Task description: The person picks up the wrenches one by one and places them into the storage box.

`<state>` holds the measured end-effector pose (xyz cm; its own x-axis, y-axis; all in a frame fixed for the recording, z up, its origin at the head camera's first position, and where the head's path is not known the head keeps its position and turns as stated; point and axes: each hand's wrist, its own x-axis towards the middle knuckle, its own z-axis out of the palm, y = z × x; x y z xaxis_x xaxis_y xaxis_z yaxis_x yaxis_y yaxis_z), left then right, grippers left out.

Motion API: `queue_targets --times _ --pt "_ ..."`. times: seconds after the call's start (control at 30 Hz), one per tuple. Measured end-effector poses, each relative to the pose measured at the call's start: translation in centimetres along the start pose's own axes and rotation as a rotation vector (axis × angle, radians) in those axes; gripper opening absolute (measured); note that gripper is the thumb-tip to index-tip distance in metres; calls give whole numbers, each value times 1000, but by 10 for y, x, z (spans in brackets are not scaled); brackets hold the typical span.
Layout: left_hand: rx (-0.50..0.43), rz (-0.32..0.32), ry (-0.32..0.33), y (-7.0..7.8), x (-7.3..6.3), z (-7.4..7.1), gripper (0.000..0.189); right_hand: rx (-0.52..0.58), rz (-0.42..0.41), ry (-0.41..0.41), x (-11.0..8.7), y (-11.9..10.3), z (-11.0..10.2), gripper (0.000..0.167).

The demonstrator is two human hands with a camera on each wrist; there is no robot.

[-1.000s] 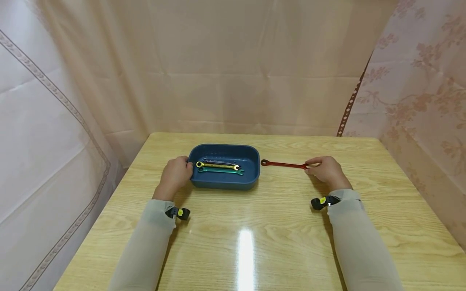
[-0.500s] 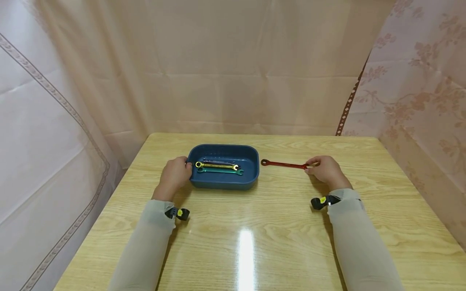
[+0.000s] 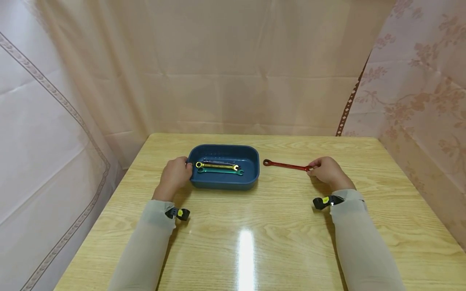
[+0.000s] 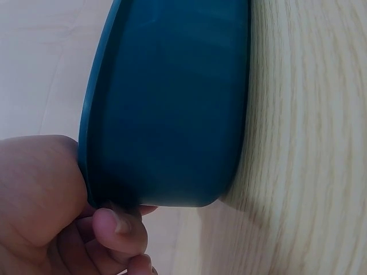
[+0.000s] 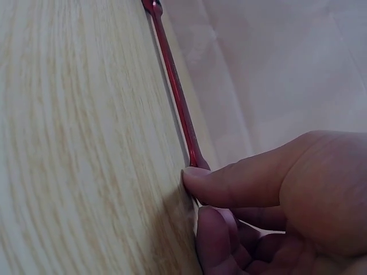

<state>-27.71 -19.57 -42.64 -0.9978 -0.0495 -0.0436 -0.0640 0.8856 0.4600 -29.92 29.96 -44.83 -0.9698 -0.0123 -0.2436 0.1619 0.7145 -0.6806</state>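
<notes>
My left hand [image 3: 176,174] grips the left end of a dark blue plastic bin [image 3: 225,185], its thumb over the rim and its fingers outside the wall. Inside lie a yellow combination wrench [image 3: 217,165], a green one [image 3: 220,171] in front, and a dark purplish one [image 3: 219,162] partly hidden behind the yellow. To the bin's right, my right hand [image 3: 326,171] pinches the open end of a red combination wrench [image 3: 287,165] between thumb and fingers, which hide that end. Its ring end points at the bin across a small gap. The right wrist view shows the red shaft [image 5: 177,91] close along the tabletop.
The wood-grain table [image 3: 218,218] has a bright light reflection [image 3: 246,258] near its front. A beige curtain [image 3: 225,72] hangs behind the back edge, with pale cloths at the left [image 3: 47,161] and right [image 3: 429,101]. A small black camera is strapped to each wrist.
My right hand and the red wrench have shifted slightly right, and the wrench slants a little more. Its open end, visible past the fingers before, is now covered. The left hand and bin stay put.
</notes>
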Motion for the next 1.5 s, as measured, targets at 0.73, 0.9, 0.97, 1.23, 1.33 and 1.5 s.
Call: queue_targets --times 0.73,0.9,0.97,1.23,1.33,1.5 --pt "-3 12 5 -2 0 0 43 1 -28 37 -3 -1 -1 32" --pt "-4 19 9 -3 1 0 43 -6 -33 32 -2 0 -1 33" --pt "-4 20 12 -3 1 0 43 -13 -29 26 -2 0 0 33" --pt "-7 18 8 -3 0 0 43 -13 -7 6 -1 1 0 34" --pt "-8 18 14 -3 0 0 43 -21 -14 2 -1 1 -1 35" --pt "-8 23 15 -2 -1 0 42 -75 -22 10 -2 -1 -2 33"
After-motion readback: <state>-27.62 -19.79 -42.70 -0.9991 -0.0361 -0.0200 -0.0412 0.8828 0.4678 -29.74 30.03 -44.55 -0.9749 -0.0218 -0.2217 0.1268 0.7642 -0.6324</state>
